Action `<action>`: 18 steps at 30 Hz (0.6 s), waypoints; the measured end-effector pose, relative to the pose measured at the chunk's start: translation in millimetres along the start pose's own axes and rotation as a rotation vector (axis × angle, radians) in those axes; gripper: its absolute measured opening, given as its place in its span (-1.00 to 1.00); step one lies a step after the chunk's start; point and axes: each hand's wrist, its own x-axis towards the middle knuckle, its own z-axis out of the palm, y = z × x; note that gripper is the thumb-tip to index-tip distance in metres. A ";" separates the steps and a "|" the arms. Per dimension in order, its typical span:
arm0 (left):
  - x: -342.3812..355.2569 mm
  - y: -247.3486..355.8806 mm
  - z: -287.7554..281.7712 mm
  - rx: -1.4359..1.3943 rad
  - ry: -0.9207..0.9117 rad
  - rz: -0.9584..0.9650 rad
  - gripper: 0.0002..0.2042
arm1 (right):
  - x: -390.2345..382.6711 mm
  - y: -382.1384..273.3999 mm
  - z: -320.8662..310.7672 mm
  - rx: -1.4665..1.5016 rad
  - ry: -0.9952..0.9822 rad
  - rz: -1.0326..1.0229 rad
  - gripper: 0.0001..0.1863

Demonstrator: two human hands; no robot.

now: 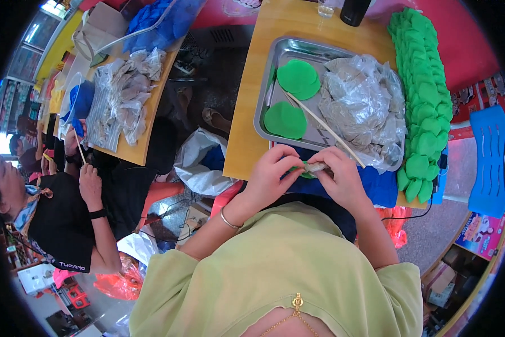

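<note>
One small green piece (307, 175) with a pale, filmy scrap (318, 167) sits between the fingertips, just beyond the near rim of a metal tray (321, 137); the left hand (295, 167) pinches the green piece, the right hand (327, 165) the scrap. The tray, on a wooden desk (242, 140), contains green discs (286, 119), one pale stick (326, 128) and crumpled clear plastic (358, 98).

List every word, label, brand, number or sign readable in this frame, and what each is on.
Co-worker's black sleeve: white capital lettering, legible but not copied out here.
Pink-purple printed panel, lower right: too small and blurred to read.
Green pieces on the metal tray: no lettering visible.
Distant shelves at left: too blurred to tell.
</note>
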 end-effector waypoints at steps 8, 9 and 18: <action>6.1 -0.2 -25.5 0.449 -0.211 0.285 -0.82 | 1.3 -3.6 7.3 0.002 0.067 0.040 -0.77; 6.7 -0.5 -26.0 0.450 -0.210 0.283 -0.82 | 2.2 -5.2 6.6 -0.015 0.045 0.048 -0.76; 14.9 -2.1 -29.7 0.492 -0.359 0.256 -0.93 | 3.6 -6.2 10.0 -0.028 0.076 -0.008 -0.82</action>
